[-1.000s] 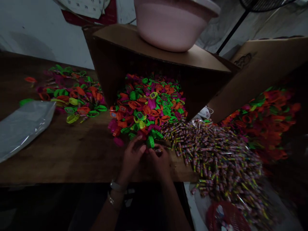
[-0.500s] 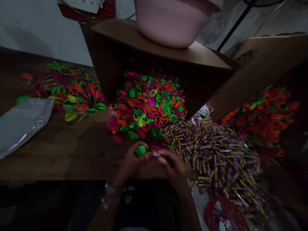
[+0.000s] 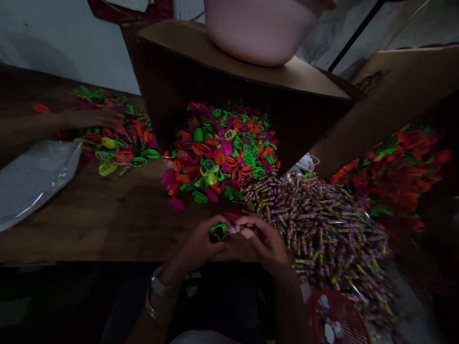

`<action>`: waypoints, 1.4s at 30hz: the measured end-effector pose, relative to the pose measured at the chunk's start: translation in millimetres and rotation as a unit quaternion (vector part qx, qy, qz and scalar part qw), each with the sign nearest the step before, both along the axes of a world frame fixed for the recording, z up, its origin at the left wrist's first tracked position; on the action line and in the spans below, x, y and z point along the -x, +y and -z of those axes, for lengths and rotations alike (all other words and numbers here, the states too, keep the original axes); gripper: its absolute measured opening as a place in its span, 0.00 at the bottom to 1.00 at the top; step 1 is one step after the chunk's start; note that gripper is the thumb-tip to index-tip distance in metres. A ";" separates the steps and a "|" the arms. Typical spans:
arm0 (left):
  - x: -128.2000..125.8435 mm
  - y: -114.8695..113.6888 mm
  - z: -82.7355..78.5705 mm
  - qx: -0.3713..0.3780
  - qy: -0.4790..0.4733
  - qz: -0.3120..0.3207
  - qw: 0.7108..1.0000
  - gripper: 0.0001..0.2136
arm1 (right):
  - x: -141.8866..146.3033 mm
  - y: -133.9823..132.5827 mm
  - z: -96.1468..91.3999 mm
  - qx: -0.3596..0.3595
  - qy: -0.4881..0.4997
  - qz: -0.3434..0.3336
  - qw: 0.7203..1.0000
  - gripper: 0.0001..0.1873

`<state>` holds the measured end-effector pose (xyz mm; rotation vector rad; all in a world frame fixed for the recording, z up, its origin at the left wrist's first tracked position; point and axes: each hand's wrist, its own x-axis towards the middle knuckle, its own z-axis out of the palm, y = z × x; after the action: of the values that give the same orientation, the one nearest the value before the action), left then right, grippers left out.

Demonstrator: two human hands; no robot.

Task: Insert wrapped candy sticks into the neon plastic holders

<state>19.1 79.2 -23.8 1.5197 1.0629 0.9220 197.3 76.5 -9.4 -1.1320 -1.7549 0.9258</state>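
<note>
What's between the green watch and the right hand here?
In the head view, a small pinkish wrapped piece lies between the green watch and the right hand, which pinches it.

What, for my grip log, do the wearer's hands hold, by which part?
Left hand: a ring-shaped green plastic watch, by its outer side. Right hand: a slim pink-wrapped stick, by its right end.

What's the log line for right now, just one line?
left hand: holds green toy watch | right hand: pinches wrapped piece | ahead: colourful watch pile | far left: another person's hand
</note>
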 end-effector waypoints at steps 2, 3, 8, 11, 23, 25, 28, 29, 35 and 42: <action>-1.8 -0.6 0.0 0.002 0.004 0.001 1.000 0.09 | -1.6 -0.1 1.7 -0.001 -0.009 -0.002 1.000 0.08; -2.8 -0.9 -0.1 0.004 0.006 -0.001 1.000 0.09 | -2.1 0.0 2.0 -0.007 -0.020 0.001 1.000 0.08; -4.8 1.1 2.7 0.023 -0.005 -0.019 1.000 0.09 | 0.0 0.5 1.5 -0.090 -0.107 -0.001 0.990 0.09; -5.0 4.6 10.4 0.056 -0.011 -0.022 0.998 0.12 | 3.7 -0.5 4.4 -0.135 -0.140 0.018 0.981 0.10; 26.3 6.0 22.6 0.152 -0.173 -0.180 0.956 0.18 | -19.0 -7.4 13.8 0.077 0.086 0.065 0.991 0.24; 55.7 21.1 16.3 0.125 -0.358 -0.259 0.888 0.25 | -24.9 -4.7 22.9 0.075 0.102 0.120 0.985 0.28; 80.4 37.7 15.3 0.139 -0.398 -0.303 0.855 0.27 | -30.3 8.7 44.0 0.060 0.035 0.175 0.982 0.24; 80.6 41.0 18.2 0.145 -0.337 -0.307 0.878 0.24 | -30.6 15.4 51.2 0.059 -0.007 0.186 0.981 0.21; 40.5 66.3 39.2 -0.090 0.256 -0.179 0.946 0.12 | -20.9 55.0 71.9 0.064 -0.159 0.183 0.968 0.09; 42.1 77.6 30.2 -0.137 0.385 -0.116 0.905 0.11 | -11.2 52.5 58.3 0.059 -0.118 0.170 0.976 0.09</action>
<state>-23.1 156.8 -54.0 2.1054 1.7624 0.6363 208.6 129.0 -67.7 -1.6181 -1.6317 0.7153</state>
